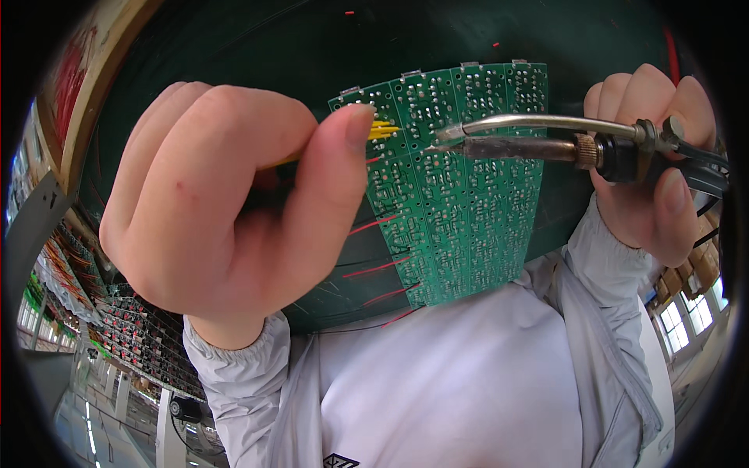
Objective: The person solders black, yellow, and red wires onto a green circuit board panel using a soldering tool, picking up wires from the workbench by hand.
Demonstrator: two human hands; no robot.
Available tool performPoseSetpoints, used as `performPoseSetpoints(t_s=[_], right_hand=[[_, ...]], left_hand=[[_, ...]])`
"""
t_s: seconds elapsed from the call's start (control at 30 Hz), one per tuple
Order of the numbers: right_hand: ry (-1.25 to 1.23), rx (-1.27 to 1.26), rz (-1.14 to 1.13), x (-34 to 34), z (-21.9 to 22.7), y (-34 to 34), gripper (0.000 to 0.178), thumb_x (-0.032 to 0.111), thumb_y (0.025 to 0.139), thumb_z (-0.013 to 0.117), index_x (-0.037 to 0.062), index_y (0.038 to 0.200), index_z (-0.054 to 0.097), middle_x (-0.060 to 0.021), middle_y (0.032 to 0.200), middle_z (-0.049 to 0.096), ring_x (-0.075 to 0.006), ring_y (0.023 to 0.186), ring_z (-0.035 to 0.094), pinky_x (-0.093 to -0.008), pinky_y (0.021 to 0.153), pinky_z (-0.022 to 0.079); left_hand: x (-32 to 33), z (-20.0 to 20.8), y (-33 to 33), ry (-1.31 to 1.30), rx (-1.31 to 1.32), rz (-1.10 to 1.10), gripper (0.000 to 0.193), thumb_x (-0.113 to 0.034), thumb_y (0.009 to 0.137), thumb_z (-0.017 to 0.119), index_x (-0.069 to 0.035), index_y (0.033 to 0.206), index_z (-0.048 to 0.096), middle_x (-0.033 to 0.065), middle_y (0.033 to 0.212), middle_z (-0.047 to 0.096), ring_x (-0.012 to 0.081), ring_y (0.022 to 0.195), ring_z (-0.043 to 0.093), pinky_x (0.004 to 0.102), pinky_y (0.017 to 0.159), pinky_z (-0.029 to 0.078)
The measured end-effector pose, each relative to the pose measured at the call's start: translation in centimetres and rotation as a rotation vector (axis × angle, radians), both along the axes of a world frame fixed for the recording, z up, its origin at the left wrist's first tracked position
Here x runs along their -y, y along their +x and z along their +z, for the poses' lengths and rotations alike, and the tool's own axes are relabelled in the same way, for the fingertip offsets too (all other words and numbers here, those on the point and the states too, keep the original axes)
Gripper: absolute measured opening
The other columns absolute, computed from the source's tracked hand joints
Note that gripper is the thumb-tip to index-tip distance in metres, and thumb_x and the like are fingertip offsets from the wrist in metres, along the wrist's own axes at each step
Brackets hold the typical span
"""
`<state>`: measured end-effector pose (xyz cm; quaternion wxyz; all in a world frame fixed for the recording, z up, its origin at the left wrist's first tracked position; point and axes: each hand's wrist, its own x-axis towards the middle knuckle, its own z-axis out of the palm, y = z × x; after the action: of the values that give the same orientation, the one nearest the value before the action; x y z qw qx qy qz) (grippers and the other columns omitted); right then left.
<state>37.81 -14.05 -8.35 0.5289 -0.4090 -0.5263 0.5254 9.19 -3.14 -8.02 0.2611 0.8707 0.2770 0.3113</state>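
My left hand [214, 187] is closed, with thumb and forefinger pinching a bundle of thin yellow wires [384, 130]. The wire ends stick out over the upper left part of a panel of green circuit boards [460, 226]. My right hand [651, 101] grips a soldering iron [523, 148], partly hidden behind its clamp. A curved metal solder-feed tube [554, 120] runs above the iron, and both tips lie near the yellow wire ends, over the panel. Whether the tip touches a joint, I cannot tell. Several red wires [374, 267] stick out from the panel's left edge.
Under the panel lies a dark green work surface [257, 47] with small red scraps on it. A wooden edge [97, 86] borders it at the left. Further left is a rack of boards with red parts [136, 335]. Black cables [702, 156] trail from the iron.
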Motion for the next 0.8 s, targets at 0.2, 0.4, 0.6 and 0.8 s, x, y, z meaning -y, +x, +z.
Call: performPoseSetpoints(t_s=[0.2, 0.4, 0.6, 0.8], right_hand=[[0.048, 0.002, 0.024, 0.6, -0.3, -0.1, 0.025, 0.028, 0.085, 0.06, 0.0132, 0.1, 0.047, -0.0072, 0.083, 0.045, -0.0152, 0.068, 0.039, -0.0302, 0.06, 0.032], [0.013, -0.032, -0.029, 1.2, 0.4, -0.8, 0.024, 0.026, 0.084, 0.06, 0.0118, 0.095, 0.044, -0.008, 0.083, 0.045, -0.016, 0.069, 0.042, -0.0305, 0.062, 0.035], [0.033, -0.031, -0.063, 2.4, -0.6, -1.2, 0.023, 0.026, 0.084, 0.06, 0.0121, 0.093, 0.044, -0.0071, 0.08, 0.045, -0.014, 0.063, 0.042, -0.0274, 0.06, 0.034], [0.017, -0.051, -0.082, 1.4, 0.0, -1.3, 0.022, 0.026, 0.084, 0.06, 0.0129, 0.094, 0.045, -0.0069, 0.081, 0.046, -0.0136, 0.063, 0.041, -0.0265, 0.059, 0.035]], left_hand=[[0.6, 2.1, -1.7, 0.064, -0.16, 0.29, 0.017, -0.011, 0.089, 0.075, 0.003, 0.082, 0.067, 0.0013, 0.07, 0.061, 0.0054, 0.065, 0.052, 0.0187, 0.062, 0.04], [2.0, 4.6, -2.3, 0.16, 0.265, 0.769, 0.016, -0.005, 0.087, 0.073, 0.009, 0.094, 0.07, 0.0137, 0.086, 0.07, 0.0141, 0.073, 0.065, 0.0247, 0.072, 0.055], [5.7, 1.3, -1.2, -0.143, -0.069, 0.158, 0.02, -0.01, 0.089, 0.072, -0.001, 0.078, 0.059, 0.0044, 0.07, 0.056, 0.007, 0.057, 0.041, 0.0214, 0.052, 0.031], [4.6, 0.6, -1.6, -0.232, -0.066, 0.079, 0.018, -0.012, 0.093, 0.069, 0.002, 0.088, 0.058, 0.0029, 0.077, 0.056, 0.0095, 0.065, 0.05, 0.0201, 0.062, 0.042]])
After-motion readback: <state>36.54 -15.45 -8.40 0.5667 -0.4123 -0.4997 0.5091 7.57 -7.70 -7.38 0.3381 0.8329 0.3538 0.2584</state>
